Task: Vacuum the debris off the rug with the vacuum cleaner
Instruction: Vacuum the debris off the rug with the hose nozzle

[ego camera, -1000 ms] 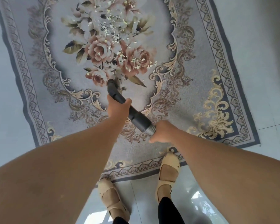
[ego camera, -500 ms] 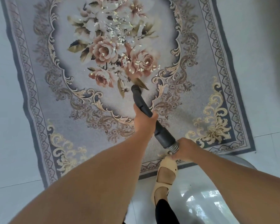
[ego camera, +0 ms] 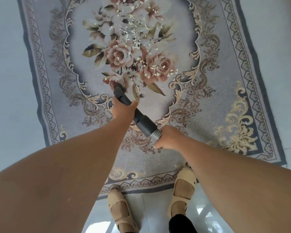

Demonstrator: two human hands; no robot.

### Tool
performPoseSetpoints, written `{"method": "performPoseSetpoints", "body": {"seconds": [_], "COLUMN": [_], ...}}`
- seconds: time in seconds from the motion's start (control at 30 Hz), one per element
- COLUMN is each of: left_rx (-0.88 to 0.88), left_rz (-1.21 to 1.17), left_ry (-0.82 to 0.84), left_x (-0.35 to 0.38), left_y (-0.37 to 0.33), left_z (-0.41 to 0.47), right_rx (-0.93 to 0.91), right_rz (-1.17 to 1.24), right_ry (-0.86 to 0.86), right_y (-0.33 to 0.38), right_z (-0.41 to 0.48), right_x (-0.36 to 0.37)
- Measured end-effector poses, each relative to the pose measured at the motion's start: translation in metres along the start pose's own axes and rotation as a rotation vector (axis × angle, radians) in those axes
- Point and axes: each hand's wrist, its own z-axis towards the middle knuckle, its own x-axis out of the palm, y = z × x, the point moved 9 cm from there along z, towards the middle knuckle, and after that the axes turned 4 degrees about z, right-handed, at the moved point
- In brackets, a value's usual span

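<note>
A grey rug (ego camera: pixel 208 115) with a flower pattern lies on the floor. Small white scraps of debris (ego camera: pixel 134 36) are scattered over the flowers in its middle. The black vacuum nozzle (ego camera: pixel 123 96) points down and away from me, its tip at the lower left edge of the scraps. My left hand (ego camera: pixel 123 110) grips the nozzle from above. My right hand (ego camera: pixel 168 137) is closed around the ribbed grey hose end (ego camera: pixel 155 134) just behind the black tube. The rest of the vacuum cleaner is out of view.
Pale glossy floor tiles (ego camera: pixel 5 81) surround the rug on all sides. My two feet in beige shoes, left (ego camera: pixel 119 211) and right (ego camera: pixel 183 190), stand at the rug's near edge, the right toe on the rug.
The nozzle has swung back to the left, from the right side of the flower stem to the small rose at lower left. Both feet are in view again.
</note>
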Motion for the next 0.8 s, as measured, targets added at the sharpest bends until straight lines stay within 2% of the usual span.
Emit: {"method": "performPoseSetpoints", "body": {"seconds": [0.23, 0.5, 0.8], "left_rx": [0.033, -0.006, -0.043], "left_rz": [-0.044, -0.101, -0.104], "left_ry": [0.082, 0.224, 0.067], "left_x": [0.04, 0.085, 0.019], "left_y": [-0.02, -0.002, 0.026], "left_z": [-0.023, -0.068, -0.035], "right_rx": [0.043, 0.138, 0.029], "right_rz": [0.013, -0.072, -0.085], "right_ry": [-0.064, -0.028, 0.045], "right_y": [-0.039, -0.089, -0.023], "right_z": [-0.01, -0.047, -0.027], "right_x": [-0.02, -0.016, 0.002]}}
